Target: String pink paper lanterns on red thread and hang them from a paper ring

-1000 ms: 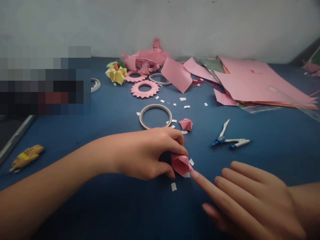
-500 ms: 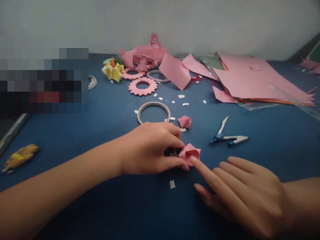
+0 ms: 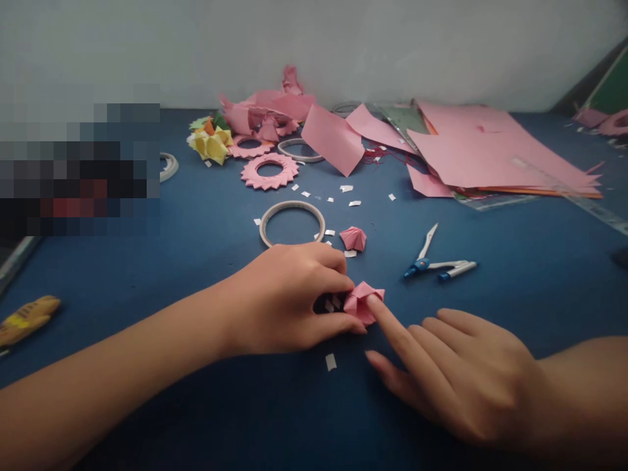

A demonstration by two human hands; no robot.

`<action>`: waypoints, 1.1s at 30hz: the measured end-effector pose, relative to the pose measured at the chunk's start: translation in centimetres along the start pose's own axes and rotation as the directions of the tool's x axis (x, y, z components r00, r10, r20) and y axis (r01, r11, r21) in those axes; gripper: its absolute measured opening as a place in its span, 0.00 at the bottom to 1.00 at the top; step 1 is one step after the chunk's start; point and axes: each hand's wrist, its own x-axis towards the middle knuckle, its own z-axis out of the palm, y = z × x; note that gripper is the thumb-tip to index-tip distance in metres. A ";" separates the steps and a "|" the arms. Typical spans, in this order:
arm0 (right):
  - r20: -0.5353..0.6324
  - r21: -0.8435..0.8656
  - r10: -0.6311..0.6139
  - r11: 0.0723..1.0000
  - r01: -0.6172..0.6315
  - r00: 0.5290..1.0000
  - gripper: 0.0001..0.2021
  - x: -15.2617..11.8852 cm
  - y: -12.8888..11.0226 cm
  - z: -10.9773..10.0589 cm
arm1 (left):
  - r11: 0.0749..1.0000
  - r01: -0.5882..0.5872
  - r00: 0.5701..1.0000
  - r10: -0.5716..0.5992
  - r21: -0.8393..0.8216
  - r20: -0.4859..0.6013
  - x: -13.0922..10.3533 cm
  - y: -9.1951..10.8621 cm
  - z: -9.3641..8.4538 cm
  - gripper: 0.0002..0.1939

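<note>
Between the thumb and fingers of my left hand (image 3: 299,294) is a small pink folded-paper piece (image 3: 362,313), its hollow turned up toward me. My right hand (image 3: 456,373) presses its stretched index fingertip into that hollow; the thumb is held apart and the other fingers are loosely curled, gripping nothing. Just beyond lies a second pink folded-paper piece (image 3: 353,239), pleated and standing on the table. A tape roll (image 3: 321,226) rests behind my left hand. Scraps of white tape (image 3: 331,362) lie around, some seen through the gap under my left palm.
A blue and white compass (image 3: 420,266) lies spread to the right. Farther back are pleated pink paper rings (image 3: 248,175), yellow paper flowers (image 3: 210,144), a stack of pink paper sheets (image 3: 500,150) and a clear ruler (image 3: 579,203). A yellow-brown striped object (image 3: 29,320) sits at left.
The whole view has shifted slightly, so things on the table appear farther left. My right index fingertip has moved to the upper right part of the pink folded piece's hollow; my left hand keeps its hold.
</note>
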 end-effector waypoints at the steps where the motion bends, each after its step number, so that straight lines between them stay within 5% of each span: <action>1: 0.016 -0.017 0.005 1.000 -0.005 1.000 0.17 0.0 0.0 0.0 | 1.000 0.001 1.000 -0.001 0.001 -0.004 0.0 0.0 0.0 0.09; 24: 0.067 -0.119 0.001 0.993 0.007 0.998 0.18 0.2 -0.3 -0.4 | 1.000 0.013 0.996 -0.011 0.016 -0.089 0.0 0.5 0.5 0.07; 28: 0.071 -0.127 -0.004 0.992 0.013 0.997 0.21 0.3 -0.3 -0.4 | 0.957 0.013 0.976 0.052 0.289 -0.214 -0.8 1.7 1.2 0.10; 31: 0.071 -0.117 0.003 0.993 0.006 0.997 0.21 0.2 -0.2 -0.4 | 0.777 -0.026 0.892 0.303 0.629 -0.337 -1.9 3.1 2.3 0.09; 33: 0.076 -0.112 -0.009 0.994 0.018 0.997 0.21 0.1 -0.1 -0.3 | 0.754 -0.086 0.863 0.383 0.651 -0.329 -2.5 3.8 3.1 0.08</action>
